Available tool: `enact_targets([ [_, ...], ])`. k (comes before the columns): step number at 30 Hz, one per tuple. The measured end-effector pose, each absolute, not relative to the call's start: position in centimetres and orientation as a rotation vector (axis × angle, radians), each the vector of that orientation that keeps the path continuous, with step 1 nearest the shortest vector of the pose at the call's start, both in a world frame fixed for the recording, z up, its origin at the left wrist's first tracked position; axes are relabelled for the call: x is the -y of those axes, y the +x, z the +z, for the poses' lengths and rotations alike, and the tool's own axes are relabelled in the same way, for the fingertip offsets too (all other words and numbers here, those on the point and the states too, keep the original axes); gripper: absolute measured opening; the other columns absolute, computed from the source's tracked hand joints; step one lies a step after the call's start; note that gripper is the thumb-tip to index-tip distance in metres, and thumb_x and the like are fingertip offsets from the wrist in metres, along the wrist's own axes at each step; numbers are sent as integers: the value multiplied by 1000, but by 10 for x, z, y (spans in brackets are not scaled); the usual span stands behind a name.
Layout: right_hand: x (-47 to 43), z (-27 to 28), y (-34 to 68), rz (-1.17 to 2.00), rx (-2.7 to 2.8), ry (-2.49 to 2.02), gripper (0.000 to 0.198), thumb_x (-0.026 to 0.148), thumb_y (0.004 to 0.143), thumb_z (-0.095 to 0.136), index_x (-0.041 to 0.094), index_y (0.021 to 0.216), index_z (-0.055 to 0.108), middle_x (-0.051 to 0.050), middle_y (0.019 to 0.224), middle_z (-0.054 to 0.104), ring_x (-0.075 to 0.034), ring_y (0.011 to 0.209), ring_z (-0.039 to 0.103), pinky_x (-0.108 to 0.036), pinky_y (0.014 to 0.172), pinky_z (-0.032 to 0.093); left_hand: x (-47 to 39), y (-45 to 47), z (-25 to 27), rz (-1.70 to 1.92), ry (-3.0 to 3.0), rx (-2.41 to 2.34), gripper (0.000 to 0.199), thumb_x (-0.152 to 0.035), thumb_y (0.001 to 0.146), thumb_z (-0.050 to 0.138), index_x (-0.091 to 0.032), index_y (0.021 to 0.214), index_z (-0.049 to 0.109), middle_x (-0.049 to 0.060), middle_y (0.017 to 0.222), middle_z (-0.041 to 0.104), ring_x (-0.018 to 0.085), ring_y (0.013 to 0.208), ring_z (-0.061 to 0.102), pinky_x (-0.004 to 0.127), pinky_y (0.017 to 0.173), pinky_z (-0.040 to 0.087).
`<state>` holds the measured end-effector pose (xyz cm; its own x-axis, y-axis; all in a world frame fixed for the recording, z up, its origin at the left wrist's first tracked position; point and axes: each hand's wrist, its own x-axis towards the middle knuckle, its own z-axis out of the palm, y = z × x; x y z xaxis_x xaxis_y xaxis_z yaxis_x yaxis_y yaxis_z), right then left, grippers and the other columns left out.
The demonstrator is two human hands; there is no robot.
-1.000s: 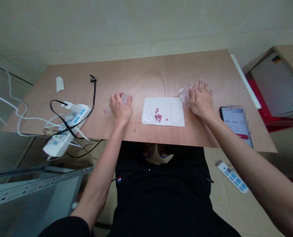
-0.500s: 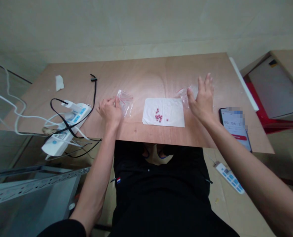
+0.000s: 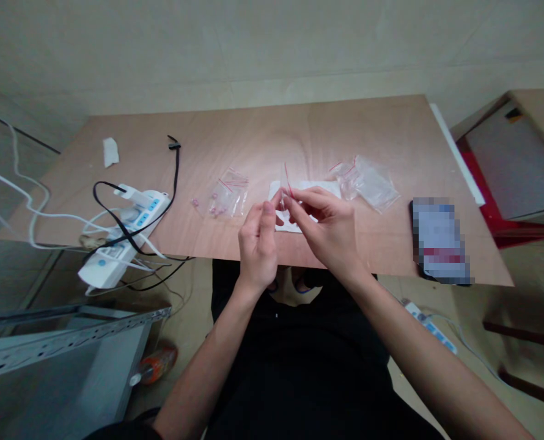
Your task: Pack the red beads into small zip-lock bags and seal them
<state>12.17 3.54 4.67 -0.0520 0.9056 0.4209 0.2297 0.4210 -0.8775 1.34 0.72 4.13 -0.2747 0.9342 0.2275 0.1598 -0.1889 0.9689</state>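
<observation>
Over the white paper sheet [image 3: 331, 188], my two hands meet at a small clear zip bag [image 3: 286, 182] with a red line along its edge. My right hand [image 3: 329, 229] pinches the bag between thumb and fingers. My left hand [image 3: 259, 244] is closed at the bag's other side, its fingertips touching the plastic. Most of the sheet lies behind my hands, and the small red pieces on it are hidden. To the left are clear zip bags [image 3: 235, 190], with several small reddish pieces [image 3: 216, 211] in or beside them. A pile of clear bags [image 3: 370, 183] lies right of the sheet.
A white power strip [image 3: 137, 235] with tangled cables sits at the table's left edge. Further back are a black strap [image 3: 176, 174] and a white paper scrap [image 3: 110, 153]. A phone [image 3: 441, 241] lies near the right front corner. Below the table is another power strip [image 3: 430, 327].
Both hands have come inward from the bags at either side to the middle. A zip bag is now between them. My right hand, open before, has closed on it.
</observation>
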Motion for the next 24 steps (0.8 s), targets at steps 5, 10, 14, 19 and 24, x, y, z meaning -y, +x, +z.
enact_targets([
  [5, -30, 47, 138, 171, 1890, -1117, 23, 23, 94, 53, 19, 103, 74, -4, 82, 66, -10, 63, 55, -25, 57, 47, -12, 19, 52, 1566, 1186, -1396, 29, -46, 85, 66, -18, 89, 73, 5, 89, 74, 16, 83, 69, 26, 75, 54],
  [10, -23, 50, 144, 98, 2040, -1099, 32, 23, 95, 49, 10, 119, 67, -11, 92, 65, -16, 74, 59, -30, 65, 53, -20, 19, 53, 1508, 979, -1207, 14, -30, 75, 75, -18, 80, 76, 2, 78, 75, 13, 71, 69, 24, 69, 56],
  [14, -19, 55, 148, 369, 1932, -1070, 31, 31, 95, 52, 15, 114, 70, -8, 91, 66, -15, 75, 60, -30, 67, 53, -23, 12, 50, 1433, 889, -1137, 16, -32, 70, 79, -18, 76, 77, 3, 74, 75, 12, 65, 68, 24, 65, 56],
  [19, -21, 64, 150, 679, 1755, -1148, 25, 35, 93, 58, 19, 89, 77, -5, 79, 71, -14, 69, 62, -27, 62, 50, -21, 10, 57, 1297, 1174, -1145, 21, -36, 67, 82, -17, 74, 76, 4, 74, 75, 15, 68, 70, 28, 70, 58],
  [24, -27, 71, 158, 971, 1693, -1061, 24, 38, 90, 62, 21, 91, 78, -5, 87, 76, -16, 76, 68, -29, 67, 55, -18, 5, 61, 1231, 1288, -1148, 20, -37, 72, 79, -18, 73, 74, 4, 74, 75, 16, 69, 71, 29, 71, 59],
])
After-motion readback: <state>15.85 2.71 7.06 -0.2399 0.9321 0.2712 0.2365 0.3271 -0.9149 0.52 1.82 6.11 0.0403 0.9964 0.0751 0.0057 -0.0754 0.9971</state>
